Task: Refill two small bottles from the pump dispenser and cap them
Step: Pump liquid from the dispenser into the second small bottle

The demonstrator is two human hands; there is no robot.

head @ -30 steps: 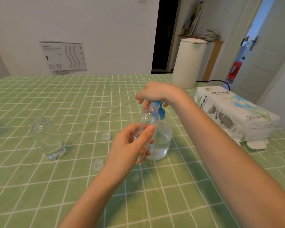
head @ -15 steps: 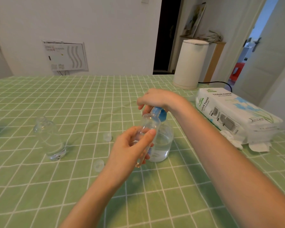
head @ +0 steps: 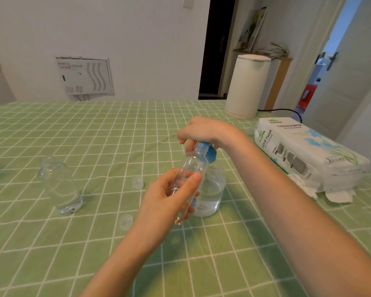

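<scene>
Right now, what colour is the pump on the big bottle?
Blue. The pump top shows best in the head view, just under the right hand.

A bottle (head: 60,187) stands left on the table (head: 94,129), with two caps (head: 138,182) between it and the dispenser (head: 213,189). The held bottle (head: 194,168) is before the dispenser. A tissue pack (head: 304,151) lies right, with what may be a kettle (head: 246,86) behind.

Right hand (head: 206,130) covers most of the pump (head: 211,155), left hand (head: 167,198) hides the lower half of the bottle (head: 196,166). Can't tell if liquid's flowing.
</scene>
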